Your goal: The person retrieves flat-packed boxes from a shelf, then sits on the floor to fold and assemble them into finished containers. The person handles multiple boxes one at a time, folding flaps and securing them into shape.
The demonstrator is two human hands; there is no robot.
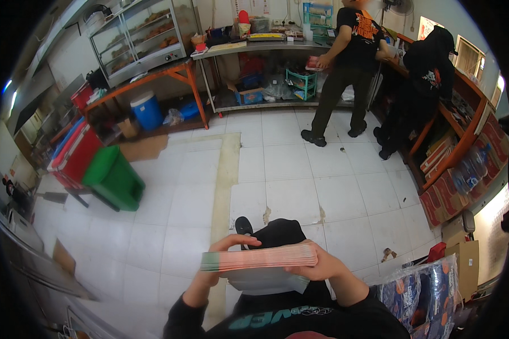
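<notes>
A thick stack of thin flat paper or card pieces [260, 257] lies across both my hands in front of my body. Its layered edges look pink-orange, with a green part at the left end, and a whitish sheet face shows below them. My left hand [229, 244] is around the left end, its fingers stretched over the top edge. At the right end my right hand [325, 264] grips the stack, fingers underneath and against its side. What kind of packaging the pieces are, I cannot make out.
A green bin [114, 178] stands left beside a red cooler box [76, 155]. A steel table [271, 46] runs along the back wall near a glass food cabinet [147, 39]. Two people in dark clothes [356, 62] work at the back right. Plastic-wrapped packs [424, 294] sit right of me.
</notes>
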